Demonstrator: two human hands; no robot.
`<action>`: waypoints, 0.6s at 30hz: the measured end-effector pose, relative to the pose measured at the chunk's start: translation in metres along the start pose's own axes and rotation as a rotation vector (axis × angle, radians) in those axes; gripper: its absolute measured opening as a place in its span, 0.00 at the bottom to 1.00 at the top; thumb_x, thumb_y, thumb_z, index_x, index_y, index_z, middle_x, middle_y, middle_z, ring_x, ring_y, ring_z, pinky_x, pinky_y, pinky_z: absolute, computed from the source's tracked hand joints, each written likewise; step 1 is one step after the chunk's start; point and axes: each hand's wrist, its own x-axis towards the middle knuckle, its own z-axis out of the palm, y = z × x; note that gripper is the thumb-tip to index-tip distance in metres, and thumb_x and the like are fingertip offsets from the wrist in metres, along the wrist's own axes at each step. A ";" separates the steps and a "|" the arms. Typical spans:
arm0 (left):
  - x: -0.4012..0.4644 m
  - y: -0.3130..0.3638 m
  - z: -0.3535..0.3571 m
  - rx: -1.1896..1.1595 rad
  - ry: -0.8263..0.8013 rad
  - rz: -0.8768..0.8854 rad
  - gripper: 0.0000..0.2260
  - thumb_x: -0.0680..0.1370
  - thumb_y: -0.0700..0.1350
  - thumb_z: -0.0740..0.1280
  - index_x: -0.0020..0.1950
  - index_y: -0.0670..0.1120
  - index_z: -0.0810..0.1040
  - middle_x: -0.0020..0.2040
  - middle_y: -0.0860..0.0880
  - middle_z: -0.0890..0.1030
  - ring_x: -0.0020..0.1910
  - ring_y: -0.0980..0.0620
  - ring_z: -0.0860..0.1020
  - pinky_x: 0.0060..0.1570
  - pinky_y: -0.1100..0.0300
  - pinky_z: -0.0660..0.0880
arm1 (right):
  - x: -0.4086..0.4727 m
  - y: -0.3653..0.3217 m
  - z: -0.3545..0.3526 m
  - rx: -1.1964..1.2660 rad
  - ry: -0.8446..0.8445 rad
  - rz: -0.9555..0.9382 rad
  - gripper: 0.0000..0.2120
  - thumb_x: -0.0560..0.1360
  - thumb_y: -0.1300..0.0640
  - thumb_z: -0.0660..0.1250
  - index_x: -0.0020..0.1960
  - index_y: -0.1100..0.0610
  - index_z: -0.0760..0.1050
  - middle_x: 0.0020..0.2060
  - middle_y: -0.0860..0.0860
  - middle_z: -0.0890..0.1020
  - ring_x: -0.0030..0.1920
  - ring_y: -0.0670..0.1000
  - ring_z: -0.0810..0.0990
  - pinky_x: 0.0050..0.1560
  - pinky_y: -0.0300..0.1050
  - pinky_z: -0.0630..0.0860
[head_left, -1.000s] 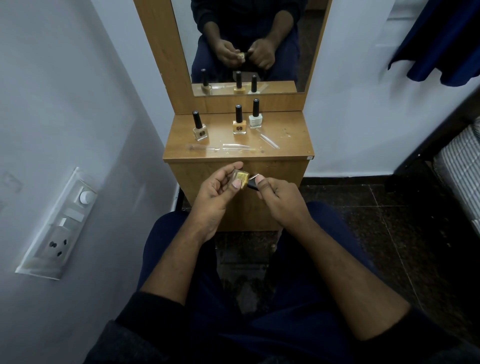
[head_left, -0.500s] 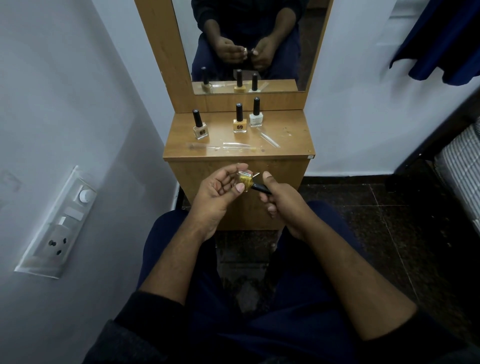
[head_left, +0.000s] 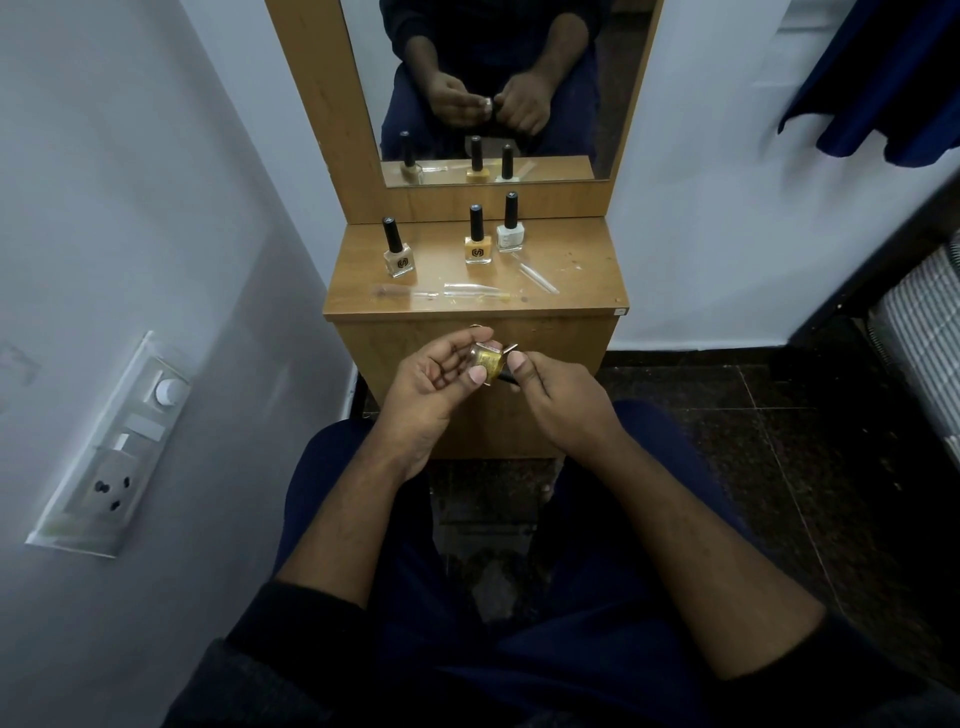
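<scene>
My left hand (head_left: 434, 387) holds a small gold nail polish bottle (head_left: 485, 360) between thumb and fingertips, in front of the wooden dresser. My right hand (head_left: 558, 397) pinches the bottle's black cap (head_left: 508, 378), which sits against the bottle's right side. Both hands hover over my lap. Whether the cap is screwed on or off is hidden by the fingers.
On the dresser top (head_left: 571, 270) stand a beige bottle (head_left: 398, 255), a yellow bottle (head_left: 477, 244) and a white bottle (head_left: 509, 228), with clear plastic wrappers (head_left: 467, 290) lying in front. A mirror (head_left: 493, 78) rises behind. A wall switch panel (head_left: 117, 457) is at left.
The right hand has drawn the cap back against the bottle after pulling it slightly down and right. The left hand has kept the bottle in nearly the same spot.
</scene>
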 end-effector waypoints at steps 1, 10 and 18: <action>0.000 0.000 0.000 0.002 -0.007 -0.002 0.19 0.80 0.33 0.69 0.71 0.41 0.77 0.62 0.44 0.84 0.65 0.48 0.81 0.62 0.61 0.77 | 0.001 0.000 0.000 0.065 -0.039 0.046 0.22 0.87 0.44 0.51 0.53 0.53 0.79 0.42 0.47 0.83 0.45 0.49 0.80 0.46 0.52 0.75; -0.001 0.004 0.001 -0.018 -0.051 0.010 0.18 0.80 0.32 0.68 0.69 0.44 0.78 0.62 0.45 0.85 0.64 0.51 0.81 0.61 0.64 0.75 | 0.002 -0.005 -0.009 0.770 -0.389 0.451 0.23 0.85 0.40 0.54 0.38 0.50 0.72 0.27 0.43 0.66 0.28 0.43 0.62 0.34 0.42 0.61; 0.001 0.001 0.003 -0.032 0.025 0.011 0.19 0.79 0.32 0.70 0.69 0.41 0.78 0.61 0.44 0.85 0.63 0.49 0.82 0.61 0.61 0.77 | 0.000 -0.005 0.002 0.466 -0.044 0.237 0.24 0.85 0.40 0.55 0.41 0.52 0.79 0.26 0.39 0.76 0.32 0.41 0.72 0.39 0.42 0.68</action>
